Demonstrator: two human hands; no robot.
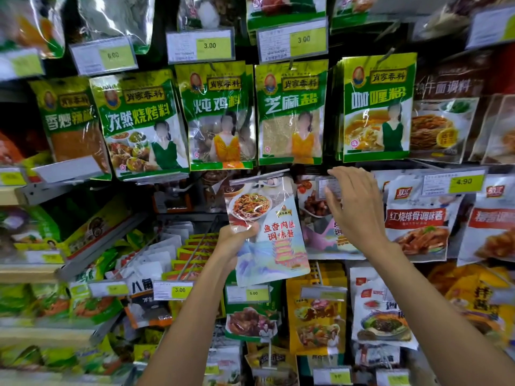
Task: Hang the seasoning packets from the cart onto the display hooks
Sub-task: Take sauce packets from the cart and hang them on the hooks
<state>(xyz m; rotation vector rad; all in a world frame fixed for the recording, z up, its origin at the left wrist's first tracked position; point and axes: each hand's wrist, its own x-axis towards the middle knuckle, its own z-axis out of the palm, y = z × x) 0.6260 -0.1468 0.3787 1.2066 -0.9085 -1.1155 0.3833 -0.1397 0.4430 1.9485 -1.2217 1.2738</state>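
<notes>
My left hand [237,239] grips the left edge of a pale seasoning packet [274,232] printed with a dish of stir-fried meat and red characters. The packet is upright, its top close under a clear price-tag holder [259,178] at the end of a display hook. To its right, my right hand [354,210] is raised with fingers spread, its fingertips and thumb around a small clear tag holder [328,188] in front of a hanging pink packet [320,235]. The cart is out of view.
Green seasoning packets [292,112] hang in a row above on hooks with yellow price tags [209,45]. Red-and-white sauce packets [418,218] hang to the right. More packets and price tags [179,290] fill the lower rows and the left shelves.
</notes>
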